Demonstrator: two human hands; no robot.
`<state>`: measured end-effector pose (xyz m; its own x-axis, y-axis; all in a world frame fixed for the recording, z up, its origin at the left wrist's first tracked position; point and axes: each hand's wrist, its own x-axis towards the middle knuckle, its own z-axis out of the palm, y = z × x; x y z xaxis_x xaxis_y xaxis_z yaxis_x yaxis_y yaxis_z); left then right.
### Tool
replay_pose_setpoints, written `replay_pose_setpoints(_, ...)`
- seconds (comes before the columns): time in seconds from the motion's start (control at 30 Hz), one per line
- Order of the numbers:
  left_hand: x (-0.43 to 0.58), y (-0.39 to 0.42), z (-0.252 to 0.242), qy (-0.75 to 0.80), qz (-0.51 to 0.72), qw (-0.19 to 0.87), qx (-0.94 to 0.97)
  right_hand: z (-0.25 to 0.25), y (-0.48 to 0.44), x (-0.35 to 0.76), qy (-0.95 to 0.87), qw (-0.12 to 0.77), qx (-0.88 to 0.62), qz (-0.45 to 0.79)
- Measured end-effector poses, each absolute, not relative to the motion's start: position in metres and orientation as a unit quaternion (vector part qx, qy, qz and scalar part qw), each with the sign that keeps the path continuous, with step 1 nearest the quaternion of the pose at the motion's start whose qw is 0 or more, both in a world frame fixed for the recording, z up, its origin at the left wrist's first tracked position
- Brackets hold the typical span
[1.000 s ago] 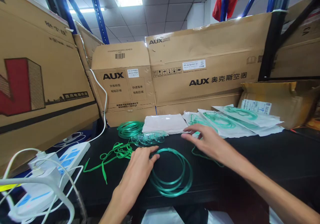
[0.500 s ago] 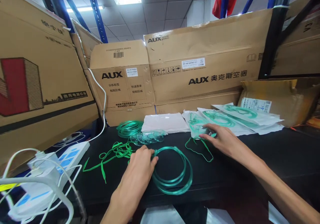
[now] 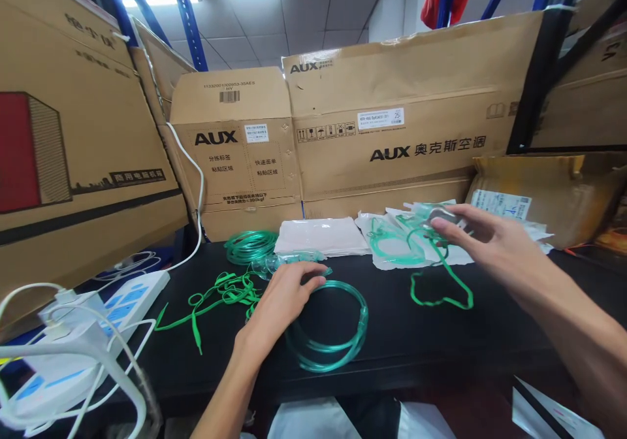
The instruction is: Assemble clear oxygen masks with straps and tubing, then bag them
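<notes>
Close to the near edge of the black tabletop, left of its middle, lies a flat coil of green tubing. The left hand rests palm down on the coil's left rim, its fingers loosely spread and lying on the tube without gripping it. Just left of that hand a tangle of loose green straps lies on the tabletop. Beyond them, at the left edge, is a white power strip with cables.

Further in and to the right, the right hand is raised above the tabletop. Its thumb and fingers are pinched on a clear mask, which is blurred. The mask's green strap hangs in a loop down to the surface.

Along the far edge, from left to right, are a second tubing coil, a stack of clear masks, a pile of white bags and sealed mask packets. Cardboard boxes stand behind them.
</notes>
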<state>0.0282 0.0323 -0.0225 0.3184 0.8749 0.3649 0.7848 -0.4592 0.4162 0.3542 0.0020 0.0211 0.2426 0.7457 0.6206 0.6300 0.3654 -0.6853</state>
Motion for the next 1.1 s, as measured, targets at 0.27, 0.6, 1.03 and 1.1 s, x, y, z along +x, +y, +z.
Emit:
replay_pose_setpoints(0.27,0.030,0.024,-0.019,0.466,0.347,0.128,0.804,-0.008,0.016,0.305,-0.776,0.396,-0.437,0.225)
replay_pose_setpoints(0.6,0.034,0.020,-0.014,0.418,0.372,0.130,0.819,-0.015,0.016,0.298,-0.783,0.382,-0.423,0.249)
replay_pose_setpoints(1.03,0.038,0.019,-0.013,0.384,0.383,0.153,0.826,-0.017,0.011,0.280,-0.777,0.353,-0.461,0.244)
replay_pose_setpoints(1.1,0.039,0.020,-0.014,0.388,0.386,0.159,0.822,-0.017,0.010,0.277,-0.773,0.358,-0.468,0.235)
